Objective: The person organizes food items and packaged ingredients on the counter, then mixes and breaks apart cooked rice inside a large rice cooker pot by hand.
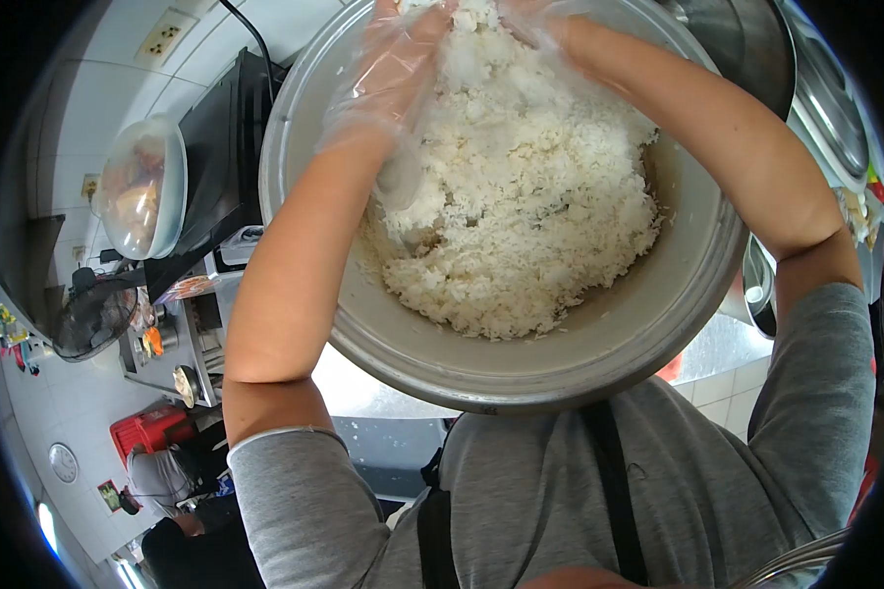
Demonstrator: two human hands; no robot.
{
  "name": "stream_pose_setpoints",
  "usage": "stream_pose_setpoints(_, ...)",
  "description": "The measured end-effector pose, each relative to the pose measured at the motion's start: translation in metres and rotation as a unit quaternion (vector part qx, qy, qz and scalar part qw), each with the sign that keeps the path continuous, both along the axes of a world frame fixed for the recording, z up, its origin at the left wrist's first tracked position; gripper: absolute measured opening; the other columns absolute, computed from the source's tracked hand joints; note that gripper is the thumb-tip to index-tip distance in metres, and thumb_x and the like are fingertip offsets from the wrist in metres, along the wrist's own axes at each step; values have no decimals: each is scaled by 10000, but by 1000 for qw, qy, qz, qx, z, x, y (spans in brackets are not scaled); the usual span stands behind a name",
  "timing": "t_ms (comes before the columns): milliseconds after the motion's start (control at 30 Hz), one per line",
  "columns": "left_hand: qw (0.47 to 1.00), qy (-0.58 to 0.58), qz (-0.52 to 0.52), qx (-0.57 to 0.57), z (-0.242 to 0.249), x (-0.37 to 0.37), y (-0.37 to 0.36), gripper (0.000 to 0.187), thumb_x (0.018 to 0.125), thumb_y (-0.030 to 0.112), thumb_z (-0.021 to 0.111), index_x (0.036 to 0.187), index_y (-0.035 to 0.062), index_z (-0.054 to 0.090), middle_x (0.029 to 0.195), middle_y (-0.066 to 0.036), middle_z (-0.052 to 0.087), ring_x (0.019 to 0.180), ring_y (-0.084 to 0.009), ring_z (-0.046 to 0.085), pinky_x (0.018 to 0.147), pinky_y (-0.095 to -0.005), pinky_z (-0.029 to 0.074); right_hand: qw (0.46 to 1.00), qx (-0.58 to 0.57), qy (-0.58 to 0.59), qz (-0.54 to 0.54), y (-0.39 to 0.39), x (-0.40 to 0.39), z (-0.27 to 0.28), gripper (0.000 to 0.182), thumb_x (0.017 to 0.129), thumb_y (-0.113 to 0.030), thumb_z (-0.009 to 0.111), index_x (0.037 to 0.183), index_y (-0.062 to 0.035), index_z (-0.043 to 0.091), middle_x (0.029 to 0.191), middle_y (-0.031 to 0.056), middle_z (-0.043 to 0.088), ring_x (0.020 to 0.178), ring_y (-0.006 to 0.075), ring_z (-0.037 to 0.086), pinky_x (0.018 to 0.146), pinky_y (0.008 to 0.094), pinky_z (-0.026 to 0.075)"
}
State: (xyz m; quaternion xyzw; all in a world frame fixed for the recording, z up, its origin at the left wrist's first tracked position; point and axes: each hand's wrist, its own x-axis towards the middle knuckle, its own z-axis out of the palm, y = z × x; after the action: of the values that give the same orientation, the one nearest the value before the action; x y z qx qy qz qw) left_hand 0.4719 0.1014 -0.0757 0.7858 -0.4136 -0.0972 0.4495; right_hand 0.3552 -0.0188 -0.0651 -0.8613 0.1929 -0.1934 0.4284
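Clear plastic sheathes left hand and right hand, fingertips beyond view so their grip I can't tell, at the far side of cooked white rice heaped inside this metal-rimmed pot, translucent container off left!

Glossy plastic gloves, rough rice, smooth, seemingly metal pot, matt cloth shirt

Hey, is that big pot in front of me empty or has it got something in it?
Not empty: the pot holds a broad heap of white rice, with bare inner wall showing around its near edge.
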Motion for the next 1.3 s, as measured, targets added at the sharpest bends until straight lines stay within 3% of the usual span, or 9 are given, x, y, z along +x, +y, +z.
stream_pose_setpoints(400, 967, -120, 158, 160, -16, 6, -9, 649, 949, 555, 422, 1296, 19, 542, 1245, -252, 575, 1182, -403, 523, 1053, -454, 356, 983, -107, 141, -46, -36, 55, -51, 670, 923, -602, 419, 1261, -49, 588, 1238, 262, 579, 1154, 391, 545, 1027, 494, 378)
stream_pose_setpoints(467, 767, -519, -21, 377, -59, 57, -7, 644, 972, 543, 374, 1306, 16, 534, 1256, -260, 570, 1152, -426, 537, 1013, -473, 389, 982, -105, 148, -59, -38, 57, -53, 673, 923, -605, 417, 1258, -48, 591, 1237, 263, 579, 1154, 391, 544, 1027, 494, 378)
stream_pose_setpoints(600, 977, -134, -17, 163, -36, 38, -9, 555, 997, 457, 377, 1307, 20, 523, 1234, -255, 577, 1108, -407, 557, 954, -455, 439, 982, -140, 120, -35, -39, 67, -67, 696, 909, -628, 405, 1145, -21, 651, 1162, 261, 619, 1087, 404, 578, 979, 490, 415)
stream_pose_setpoints(700, 839, -543, -30, 7, -69, 63, -16, 435, 991, 367, 457, 1249, 26, 538, 1101, -170, 643, 972, -313, 623, 833, -388, 509, 981, -150, 116, -37, -33, 62, -60, 630, 904, -579, 457, 1129, -23, 651, 1123, 257, 635, 1040, 413, 596, 947, 484, 437)
stream_pose_setpoints(767, 988, -22, -136, -70, -40, 35, -19, 372, 970, 309, 538, 1221, 34, 540, 1115, -120, 641, 1040, -226, 609, 896, -321, 490, 983, -150, 105, 7, -28, 56, -48, 587, 897, -547, 497, 1129, -30, 649, 1105, 256, 641, 1017, 419, 603, 934, 481, 445)
stream_pose_setpoints(967, 886, -179, -213, 371, 4, 43, 1, 920, 824, 388, 715, 1520, 70, 204, 1319, -171, 558, 1207, -278, 531, 985, -373, 448, 954, -125, 187, 200, -51, 26, -23, 398, 898, -388, 590, 1136, -75, 647, 1133, 149, 656, 1091, 306, 599, 939, 414, 448)
stream_pose_setpoints(1033, 885, -148, -233, 374, 3, 51, 14, 954, 812, 408, 726, 1519, 54, 193, 1329, -202, 543, 1238, -288, 512, 1008, -376, 439, 874, 65, 427, 223, -53, 12, 0, 422, 937, -370, 551, 1198, -44, 613, 1302, 133, 567, 1226, 264, 511, 1000, 385, 418)
stream_pose_setpoints(1167, 807, 38, -287, 515, -19, 53, 9, 1101, 764, 435, 772, 1534, 72, 74, 1382, -248, 484, 1344, -321, 409, 1106, -414, 355, 885, -34, 394, 244, -33, 24, -28, 653, 835, -484, 658, 1353, -142, 454, 1392, 139, 463, 1327, 296, 388, 1078, 454, 334)
stream_pose_setpoints(1300, 877, 41, -317, 358, -46, 34, 7, 1041, 759, 390, 791, 1500, 43, 147, 1400, -195, 466, 1321, -302, 433, 1107, -407, 365, 913, -30, 318, 255, -24, 27, -45, 840, 759, -561, 735, 1428, -202, 377, 1442, 162, 399, 1384, 339, 313, 1121, 516, 272)
